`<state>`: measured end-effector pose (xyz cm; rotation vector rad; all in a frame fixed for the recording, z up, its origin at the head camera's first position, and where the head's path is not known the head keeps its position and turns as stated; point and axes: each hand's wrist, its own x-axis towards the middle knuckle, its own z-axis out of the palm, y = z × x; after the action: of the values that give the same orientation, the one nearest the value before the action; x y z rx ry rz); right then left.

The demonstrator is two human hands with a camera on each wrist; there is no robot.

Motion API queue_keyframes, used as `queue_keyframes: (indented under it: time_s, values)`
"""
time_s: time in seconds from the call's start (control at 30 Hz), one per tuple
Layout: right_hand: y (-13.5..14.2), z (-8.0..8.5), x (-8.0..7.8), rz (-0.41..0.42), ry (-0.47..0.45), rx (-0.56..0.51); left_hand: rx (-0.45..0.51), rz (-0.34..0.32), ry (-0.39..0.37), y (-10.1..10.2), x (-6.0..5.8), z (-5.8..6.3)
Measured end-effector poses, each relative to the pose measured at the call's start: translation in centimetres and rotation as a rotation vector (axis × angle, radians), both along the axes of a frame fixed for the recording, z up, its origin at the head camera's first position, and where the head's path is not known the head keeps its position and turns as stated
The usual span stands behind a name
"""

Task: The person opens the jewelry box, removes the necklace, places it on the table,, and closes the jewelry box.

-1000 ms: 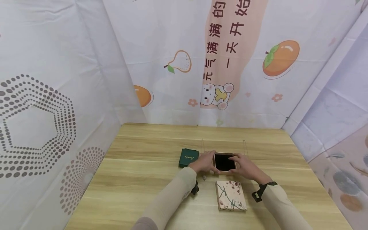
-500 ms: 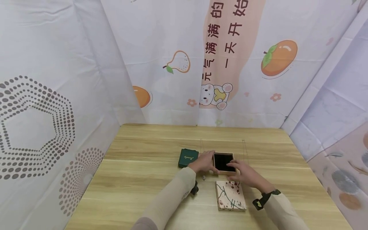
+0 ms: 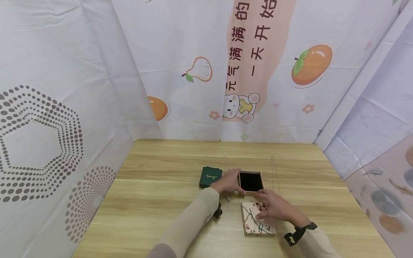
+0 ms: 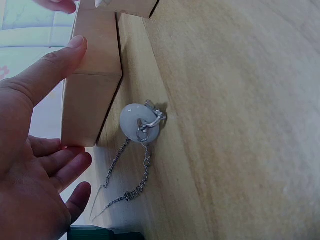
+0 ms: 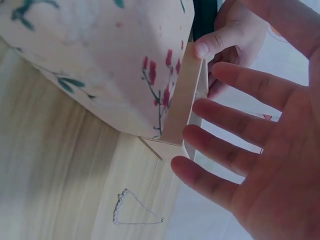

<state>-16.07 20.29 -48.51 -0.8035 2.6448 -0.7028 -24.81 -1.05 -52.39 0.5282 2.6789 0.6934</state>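
My left hand [image 3: 228, 182] holds the open, black-lined box [image 3: 250, 194] by its left side. In the left wrist view the thumb presses on the tan box wall [image 4: 95, 55], with the other fingers behind the corner. Just left of the box, a necklace's pale round pendant [image 4: 132, 120] with silver trim lies on the table. My right hand [image 3: 274, 206] is over the far right part of a box lid [image 3: 253, 222] with a floral branch pattern, its thumb above the lid. In the right wrist view its fingers [image 5: 225, 145] are spread and hold nothing.
A small dark green box [image 3: 210, 176] with gold lettering sits left of the open box. To the right of the open box lies a second thin chain [image 3: 274, 173], which shows pale beads in the right wrist view. Printed cloth [image 3: 180, 107] hangs behind the wooden table [image 3: 167, 200].
My right hand has come off the right side of the open box and moved nearer to me, over the lid. My left hand has stayed at the box.
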Motion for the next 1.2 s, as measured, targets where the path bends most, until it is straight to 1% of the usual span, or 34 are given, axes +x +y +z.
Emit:
queue_keyframes:
  time_s: [0.17,0.4,0.57,0.8,0.97,1.2]
  values:
    - [0.0,-0.2,0.8,0.021,0.009,0.015,0.007,-0.007,-0.005,0.0,0.0,-0.2]
    - [0.0,-0.6,1.6,0.081,0.039,0.041,0.042,-0.01,-0.018,-0.1,-0.1,-0.5]
    - [-0.3,-0.7,2.2,0.099,0.039,0.094,0.037,-0.021,-0.019,-0.1,-0.1,-0.4]
    - [-0.6,-1.4,2.5,0.087,0.077,0.153,0.042,-0.018,-0.022,-0.2,-0.1,0.1]
    - [-0.6,-1.8,2.6,0.064,0.078,0.141,0.035,-0.017,-0.025,-0.2,-0.1,0.2]
    - [-0.6,-1.8,2.8,0.053,0.075,0.133,0.032,-0.019,-0.02,-0.2,-0.1,0.0]
